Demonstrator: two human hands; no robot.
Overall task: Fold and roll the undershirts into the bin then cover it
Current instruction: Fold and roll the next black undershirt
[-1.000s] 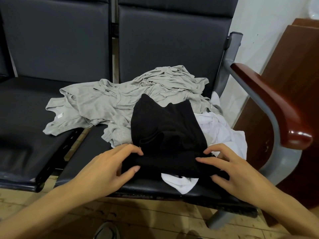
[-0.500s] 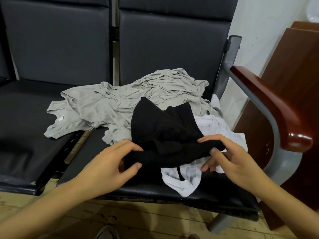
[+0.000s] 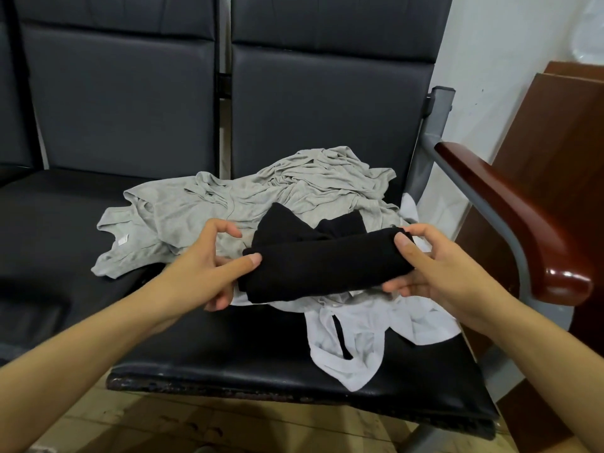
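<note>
A black undershirt (image 3: 320, 266) is partly rolled into a thick tube across the middle of the seat, its unrolled straps pointing away from me. My left hand (image 3: 209, 266) pinches the roll's left end with thumb and curled fingers. My right hand (image 3: 438, 266) grips the right end, thumb on top. Behind the roll lies a crumpled grey undershirt (image 3: 248, 197). A white undershirt (image 3: 359, 335) is spread under and in front of the roll. No bin is in view.
The clothes lie on a black padded bench seat (image 3: 228, 354) with tall backrests (image 3: 320, 103). A red-brown wooden armrest (image 3: 510, 220) on a grey metal frame stands at the right, with a wooden panel (image 3: 562, 132) beyond it. Wooden floor shows below.
Both hands have rolled the black undershirt away from me and lifted it higher; the roll is thicker and less flat cloth remains beyond it.
</note>
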